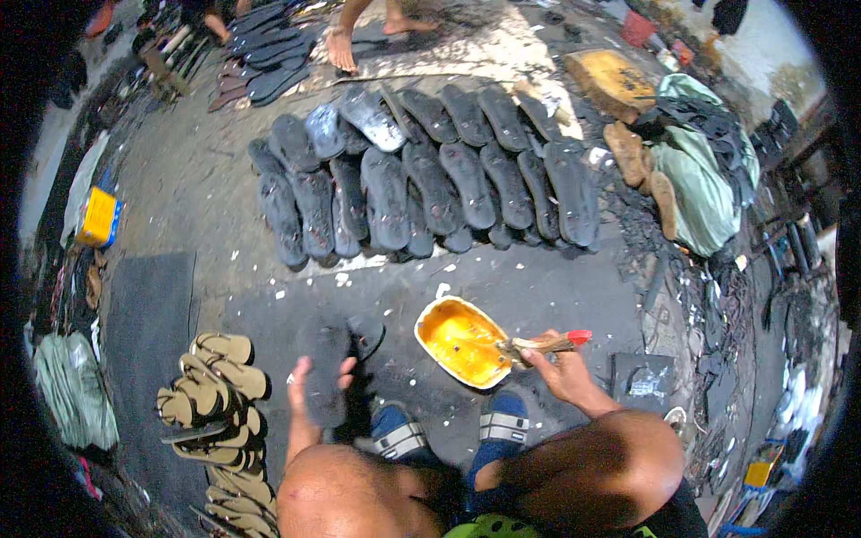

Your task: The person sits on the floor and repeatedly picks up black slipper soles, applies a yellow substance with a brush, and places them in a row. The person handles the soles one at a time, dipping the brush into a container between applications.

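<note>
My left hand (pixel 302 402) is closed around a dark shoe sole (pixel 326 359), its thumb and fingers showing at either side; motion blurs the sole. A small black curved strip (pixel 375 341) lies beside it. My right hand (pixel 558 373) grips a brush (pixel 542 343) with a red-tipped handle. The brush end dips into the right side of a cut-open plastic container (pixel 425 314). Orange-yellow glue-like paste (pixel 456 337) coats the container's inside.
Rows of black soles (pixel 432 179) cover the floor ahead. Stacked tan sandals (pixel 212 386) stand at left on a dark mat (pixel 148 296). A yellow-and-blue can (pixel 99 218) sits far left, pale green sacks (pixel 700 193) at right. Another person's bare foot (pixel 341 49) is beyond the soles.
</note>
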